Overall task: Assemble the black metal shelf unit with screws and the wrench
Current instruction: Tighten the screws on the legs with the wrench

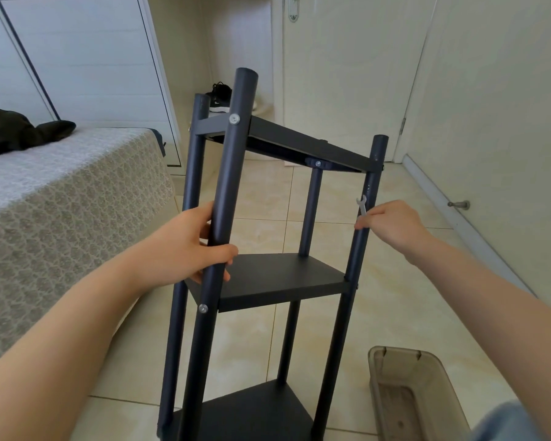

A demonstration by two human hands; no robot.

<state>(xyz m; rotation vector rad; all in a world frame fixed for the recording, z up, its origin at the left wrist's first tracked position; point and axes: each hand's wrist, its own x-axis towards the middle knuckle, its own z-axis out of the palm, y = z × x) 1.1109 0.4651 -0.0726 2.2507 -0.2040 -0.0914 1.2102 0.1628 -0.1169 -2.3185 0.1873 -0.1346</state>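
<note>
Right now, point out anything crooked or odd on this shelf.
The shelf unit leans to the right instead of standing upright, with the left hand gripping a front post. The top shelf seems to slope down to the right against the middle shelf, though the wide lens may exaggerate that. No damage shows.

Shelf unit (277, 278): black metal, matt, w/ smooth round posts & flat shelves. Screws (234, 119): silver metal heads, shiny. Small wrench (362, 205): pale, bright metal. Floor tiles (261, 198): cream, glossy, light reflecting off them. Bedspread (61, 192): grey cloth w/ a textured, lace-like pattern. Jacket (16, 128): dark soft cloth, matt. Bin (395, 350): translucent brownish plastic, smooth. Doorstop (458, 204): dull metal.
</note>
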